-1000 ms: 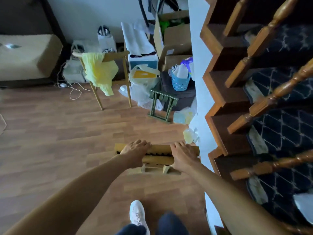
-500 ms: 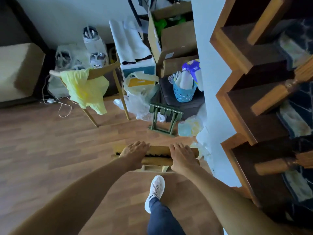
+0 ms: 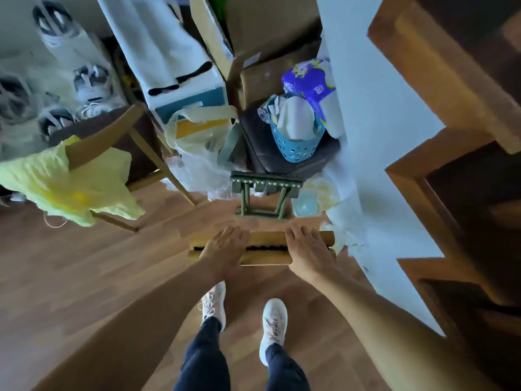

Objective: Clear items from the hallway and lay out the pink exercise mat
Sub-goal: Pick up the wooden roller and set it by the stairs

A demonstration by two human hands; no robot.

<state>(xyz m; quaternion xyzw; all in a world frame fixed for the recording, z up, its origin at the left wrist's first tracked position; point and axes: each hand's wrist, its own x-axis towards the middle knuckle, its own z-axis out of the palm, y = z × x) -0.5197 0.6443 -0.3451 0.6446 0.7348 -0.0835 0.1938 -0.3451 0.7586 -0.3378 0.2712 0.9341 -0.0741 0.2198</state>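
From the head camera, the tan folded stool (image 3: 265, 239) sits low in the middle of the view, above the wooden floor (image 3: 84, 263) and just in front of the person's feet. Its long axis runs straight across the picture from left to right. Its right end is close to the foot of the white wall (image 3: 375, 136). A dark slot runs along its length between two tan bars. Whether it rests on the floor or is lifted clear cannot be told.

Both arms reach forward and down, nearly straight, and converge on the stool. The left hand (image 3: 224, 248) lies palm down on the left part, with its fingers bent over the far edge. The right hand (image 3: 308, 249) grips the right part the same way, knuckles up and fingers wrapped over the far bar. The thumbs are hidden. A bare stretch of stool separates the two hands.

Just beyond it, a green folded stool (image 3: 265, 193) stands upright against a dark padded seat (image 3: 270, 159), which carries a blue basket (image 3: 296, 145) stuffed with white things. To the left stands a wooden chair (image 3: 107, 136) with a yellow cloth (image 3: 70, 187) draped over its back. Wooden stairs (image 3: 451, 80) rise on the right. Two white shoes (image 3: 273, 325) stand on the floor below the hands.
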